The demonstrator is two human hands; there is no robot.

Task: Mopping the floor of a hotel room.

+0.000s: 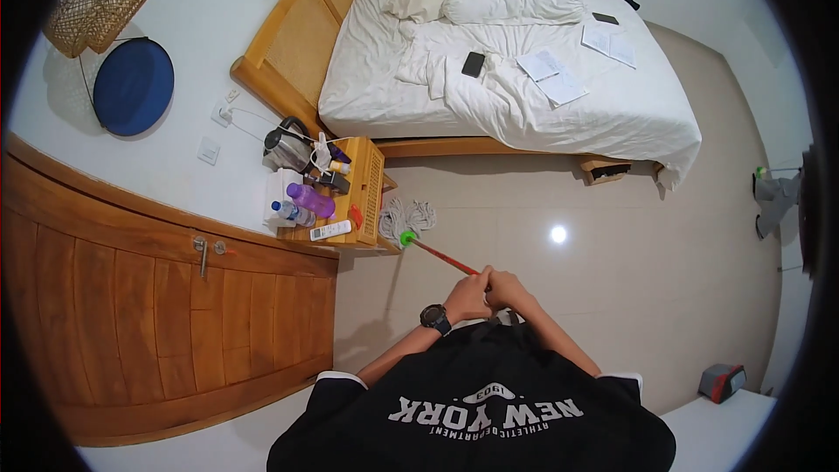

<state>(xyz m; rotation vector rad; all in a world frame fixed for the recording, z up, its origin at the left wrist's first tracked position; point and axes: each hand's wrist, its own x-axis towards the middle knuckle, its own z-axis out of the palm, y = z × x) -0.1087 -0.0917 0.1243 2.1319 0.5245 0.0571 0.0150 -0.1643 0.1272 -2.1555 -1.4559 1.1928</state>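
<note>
A mop [446, 258] with a red handle, a green joint and a grey string head reaches away from me to the floor. Its strings [408, 217] lie spread beside the wooden bedside table [374, 183]. My left hand [468, 297], with a black watch on its wrist, is closed round the upper part of the handle. Close against it, my right hand [507, 288] is wrapped round the handle's top end. Both hands are in front of my chest, and the fingers partly hide the end of the handle.
On the bedside table stand a kettle [288, 150], a purple bottle [310, 200], a clear bottle and a white remote [330, 231]. A bed [524, 122] with white sheets, a phone [473, 65] and papers [552, 79] is ahead. A wooden door [175, 315] is at left. Tiled floor [559, 280] extends right.
</note>
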